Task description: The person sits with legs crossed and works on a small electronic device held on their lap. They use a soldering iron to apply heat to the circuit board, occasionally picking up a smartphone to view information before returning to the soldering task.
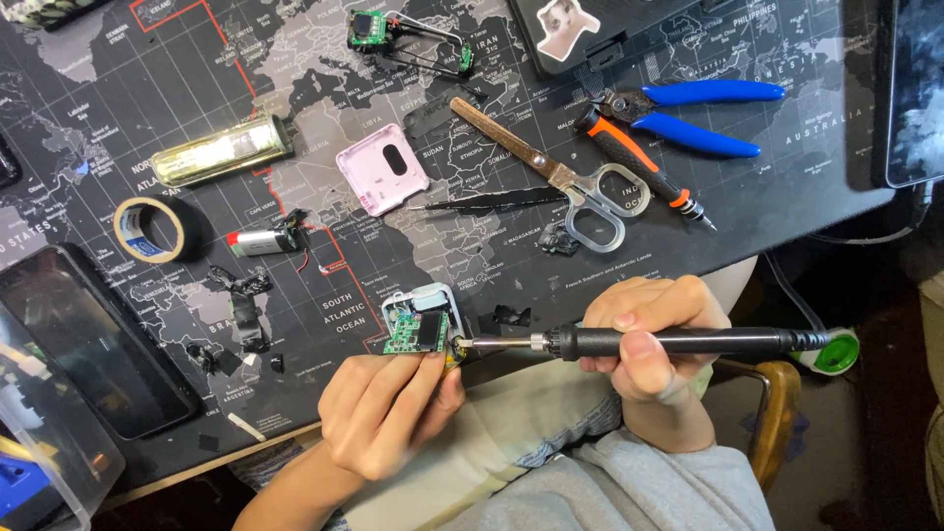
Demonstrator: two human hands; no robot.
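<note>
Here, seen from above, a person works at the near edge of a tabletop (688, 211) covered by a dark world-map mat. The left hand (388, 408) is closed around a small white casing with a green circuit board (421, 327) inside, fingers pinching it from below, just over the tabletop's front edge. The right hand (649, 339) is wrapped tight around the black handle of a soldering iron (629, 341), held level, its metal tip touching the right side of the board. The iron's rear end shows a green collar.

Farther back on the mat lie a pink square cover (383, 169), scissors with a rusty blade (551, 172), black tweezers (487, 203), blue-handled cutters (693, 113) and an orange and black screwdriver (644, 167). To the left sit a roll of black tape (147, 229), a small silver battery with wires (264, 241) and a shiny metallic lighter-shaped case (221, 150). A dark phone (93, 339) lies at the left edge.
</note>
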